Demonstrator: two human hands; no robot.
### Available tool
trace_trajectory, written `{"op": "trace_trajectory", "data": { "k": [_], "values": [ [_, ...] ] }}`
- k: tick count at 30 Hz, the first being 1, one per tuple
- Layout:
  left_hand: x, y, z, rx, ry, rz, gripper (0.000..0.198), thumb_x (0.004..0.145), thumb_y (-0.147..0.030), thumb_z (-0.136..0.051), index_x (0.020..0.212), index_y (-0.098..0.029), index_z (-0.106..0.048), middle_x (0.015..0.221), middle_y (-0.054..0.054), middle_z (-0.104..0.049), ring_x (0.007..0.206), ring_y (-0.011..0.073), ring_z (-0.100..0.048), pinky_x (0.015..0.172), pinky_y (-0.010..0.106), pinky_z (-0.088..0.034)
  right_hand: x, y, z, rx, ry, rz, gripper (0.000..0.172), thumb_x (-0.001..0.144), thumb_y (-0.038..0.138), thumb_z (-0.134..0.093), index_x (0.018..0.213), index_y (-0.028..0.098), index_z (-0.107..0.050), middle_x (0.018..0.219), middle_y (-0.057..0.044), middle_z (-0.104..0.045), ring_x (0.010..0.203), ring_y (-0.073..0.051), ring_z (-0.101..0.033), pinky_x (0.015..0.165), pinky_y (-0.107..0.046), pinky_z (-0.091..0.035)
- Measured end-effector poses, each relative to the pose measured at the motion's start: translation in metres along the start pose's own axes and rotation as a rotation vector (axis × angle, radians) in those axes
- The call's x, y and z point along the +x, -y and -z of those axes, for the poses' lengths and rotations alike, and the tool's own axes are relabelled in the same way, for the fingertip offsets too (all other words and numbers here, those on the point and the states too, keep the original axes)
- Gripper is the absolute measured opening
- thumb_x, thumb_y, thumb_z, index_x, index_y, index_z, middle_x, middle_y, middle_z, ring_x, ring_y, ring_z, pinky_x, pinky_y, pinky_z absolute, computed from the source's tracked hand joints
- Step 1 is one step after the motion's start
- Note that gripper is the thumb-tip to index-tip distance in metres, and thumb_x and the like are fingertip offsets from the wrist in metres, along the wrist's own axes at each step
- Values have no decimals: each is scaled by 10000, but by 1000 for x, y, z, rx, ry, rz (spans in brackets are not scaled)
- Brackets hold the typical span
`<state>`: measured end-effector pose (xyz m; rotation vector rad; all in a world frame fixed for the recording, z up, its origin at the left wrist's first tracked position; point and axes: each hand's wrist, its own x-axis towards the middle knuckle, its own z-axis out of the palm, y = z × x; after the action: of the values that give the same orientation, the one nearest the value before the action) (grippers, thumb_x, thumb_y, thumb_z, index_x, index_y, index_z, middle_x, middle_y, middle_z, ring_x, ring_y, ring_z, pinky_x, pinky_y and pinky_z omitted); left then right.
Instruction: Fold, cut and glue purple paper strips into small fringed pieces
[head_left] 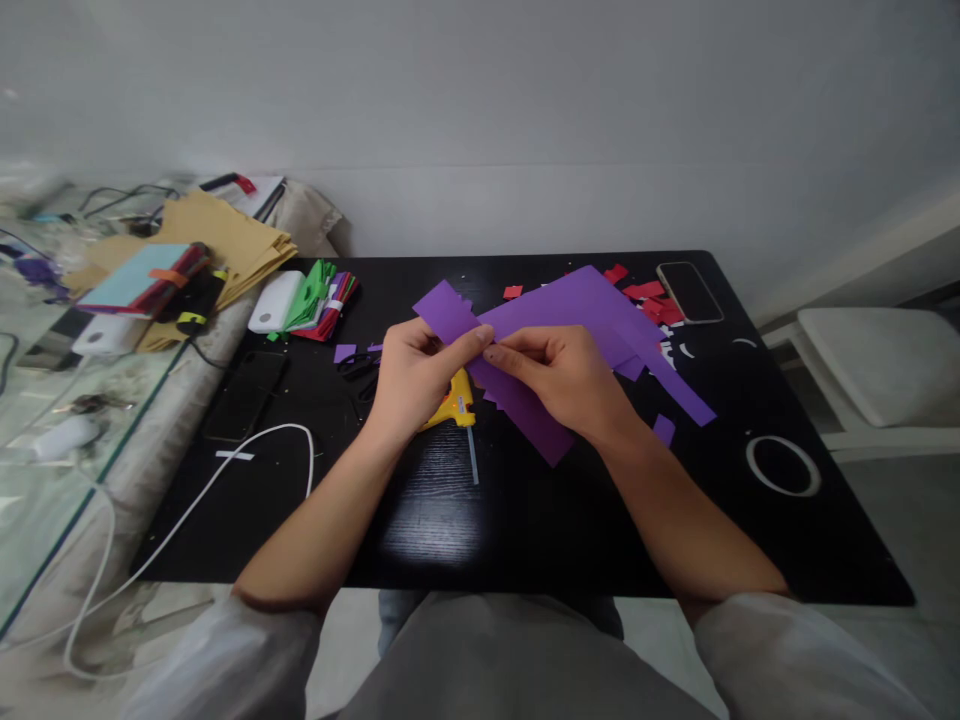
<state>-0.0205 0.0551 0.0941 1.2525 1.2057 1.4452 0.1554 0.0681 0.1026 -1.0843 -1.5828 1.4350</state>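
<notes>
Both hands meet over the middle of a black table (525,540). My left hand (416,375) pinches a purple paper strip (448,310) between thumb and fingers. My right hand (559,375) is closed on the same purple paper, where a cut piece (529,410) with a notched edge hangs down toward me. A larger purple sheet (585,305) lies behind the hands. Under my left hand a yellow glue gun (454,405) rests on the table, partly hidden. Black scissors (356,365) lie just left of it.
Red paper scraps (649,295) and a phone (690,292) lie at the back right. A white tape ring (782,465) sits at the right. A stack of green and red paper (322,295), a white box (274,302), another dark phone (247,395) and a white cable (247,450) are at the left.
</notes>
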Motion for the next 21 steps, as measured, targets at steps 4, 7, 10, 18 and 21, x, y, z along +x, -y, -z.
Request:
{"op": "trace_trajectory", "data": {
  "k": [4, 7, 10, 18, 21],
  "values": [
    [0, -2, 2, 41, -44, -27, 219, 769, -356, -900, 699, -184, -784, 710, 8, -769, 630, 153, -689, 606, 261, -553, 1, 1, -1, -12, 0, 16, 300, 883, 529, -804, 912, 236, -857, 887, -28, -841, 838, -219, -776, 733, -306, -594],
    [4, -3, 8, 43, -112, -69, 202, 789, -332, -883, 699, -186, -777, 703, -1, -755, 621, 129, -657, 603, 245, -535, 1, 2, 1, -13, 25, -24, 299, 881, 521, -811, 901, 226, -852, 853, -34, -835, 774, -205, -763, 675, -295, -575],
    [11, -3, 19, 40, -202, -122, 166, 794, -302, -867, 716, -190, -773, 714, -7, -756, 624, 122, -645, 602, 237, -528, 0, 3, 2, -10, 46, -61, 312, 872, 522, -820, 918, 214, -846, 845, -41, -834, 731, -195, -748, 629, -286, -554],
    [17, 1, 23, -60, -209, -74, 165, 790, -324, -859, 735, -195, -772, 753, 4, -770, 638, 127, -664, 641, 243, -555, 0, 3, 5, -40, 28, -50, 313, 883, 533, -804, 908, 223, -840, 835, -43, -831, 732, -204, -753, 629, -297, -560],
    [10, 3, 14, -44, -120, -12, 195, 773, -355, -893, 762, -187, -795, 772, 20, -791, 659, 146, -692, 649, 256, -570, 0, 2, 5, -42, 17, -27, 289, 898, 514, -793, 894, 229, -838, 855, -41, -834, 747, -209, -760, 644, -303, -573]
  ]
}}
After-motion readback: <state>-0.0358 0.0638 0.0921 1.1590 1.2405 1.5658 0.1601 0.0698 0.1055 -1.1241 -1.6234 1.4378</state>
